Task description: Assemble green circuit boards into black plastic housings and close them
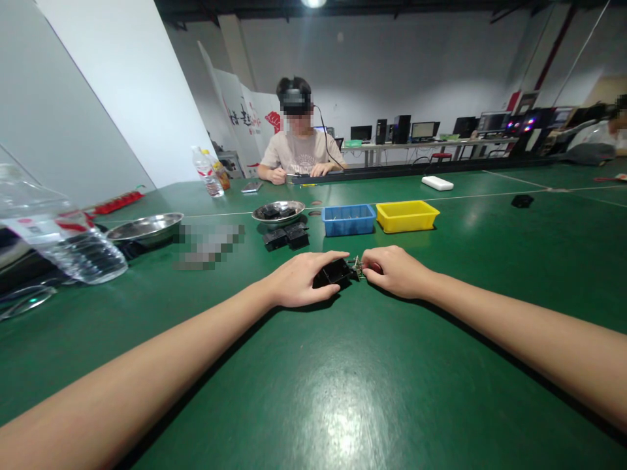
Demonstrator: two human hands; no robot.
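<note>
Black and hollow, a box (332, 274) sits on the green desk (313, 391), well in from the far edge. The left hand (296, 281) curves around it, thumb and fingers parted by its width and gripping its sides. The right hand (398, 273) is nearly closed, thumb and fingertips pinching a small circuit board (359, 269) at the box's end; whether the two touch is unclear. Nearer the far edge stand a blue bin (349, 226) and a yellow bin (409, 223), side by side, and a metal dish (264, 220) bearing black pieces. Towards the left edge are another metal dish (151, 230) and a clear bottle (83, 245). A person (300, 147) sits at the far edge.
</note>
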